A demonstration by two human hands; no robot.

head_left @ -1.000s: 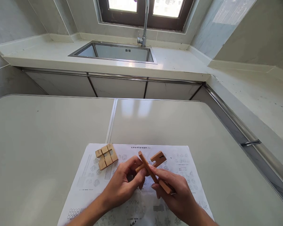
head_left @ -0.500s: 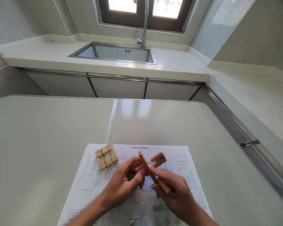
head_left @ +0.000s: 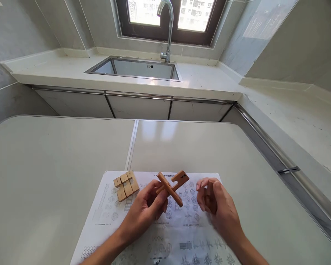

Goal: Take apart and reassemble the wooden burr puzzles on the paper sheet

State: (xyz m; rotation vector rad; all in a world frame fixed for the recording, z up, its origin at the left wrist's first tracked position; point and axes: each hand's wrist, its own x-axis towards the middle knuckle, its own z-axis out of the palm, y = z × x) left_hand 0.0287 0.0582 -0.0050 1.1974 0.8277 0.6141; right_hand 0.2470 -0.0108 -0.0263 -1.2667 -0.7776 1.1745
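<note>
My left hand (head_left: 145,208) is closed on two reddish-brown wooden puzzle pieces (head_left: 171,190) that cross each other. One is a narrow slotted bar; the flat one passing through it has a notch and a dark mark at its upper right end. To the right, apart from them, my right hand (head_left: 225,209) has its fingers curled round another brown wooden piece (head_left: 211,195), mostly hidden by the fingers. Left of my hands lies a group of paler wooden puzzle blocks (head_left: 127,187) on the printed sheet (head_left: 135,230).
Rows of small line drawings cover the sheet, which lies on a pale table (head_left: 57,176) with a seam (head_left: 131,143). Beyond stand a white counter (head_left: 204,77), a steel sink (head_left: 135,68) and a tap (head_left: 169,33) below a window. Another counter (head_left: 298,110) runs along the right.
My right hand has moved right, away from the crossed pieces, carrying a wooden piece with it. The left hand keeps hold of the crossed pair. The view has tipped slightly upward.
</note>
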